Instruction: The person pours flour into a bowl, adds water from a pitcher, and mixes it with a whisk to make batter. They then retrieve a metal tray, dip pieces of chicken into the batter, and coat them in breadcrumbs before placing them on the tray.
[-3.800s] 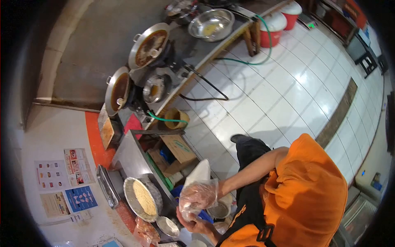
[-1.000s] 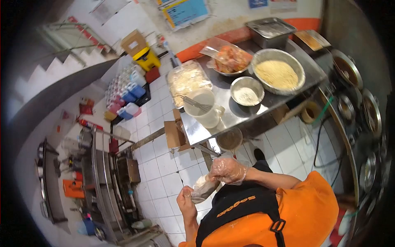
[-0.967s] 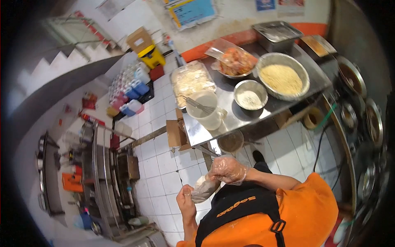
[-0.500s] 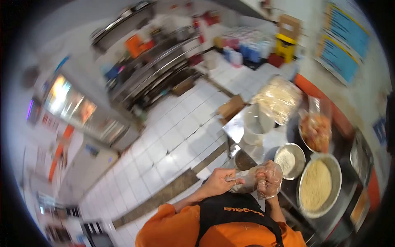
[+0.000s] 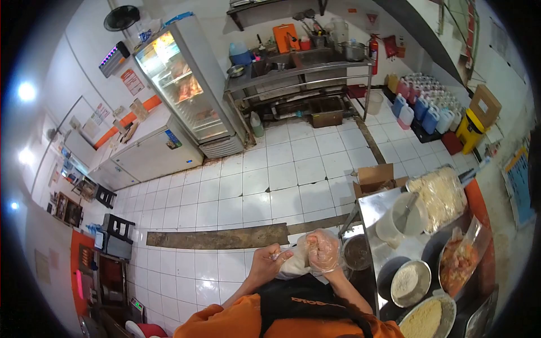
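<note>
Far off to the left of the counter, across the tiled floor, stands a glass-door fridge; nothing there bears on your hands. Your left hand is bare and sits just left of the counter's near corner, its fingers pinched on the end of a pale bag. The bag hangs in the air in front of your apron, off the counter's left edge and touching nothing but your two hands. Your right hand, in a clear plastic glove, is curled over the bag's other side, fingers clenched round it, closer to the counter than your left. A small dark bowl shows just right of that hand, low against the counter's edge; whether it rests on a lower shelf I cannot tell. On the counter itself lie a white jug with a whisk in it, a wrapped tray of pale food behind it, a flour bowl, an open bag of orange pieces, and at the near end a crumb bowl. As I judge it, you are working the bag between both hands, gripping or twisting its neck. Any next move calls for keeping both grips firm and turning toward the counter, since the bag is soft and unsupported from below.
</note>
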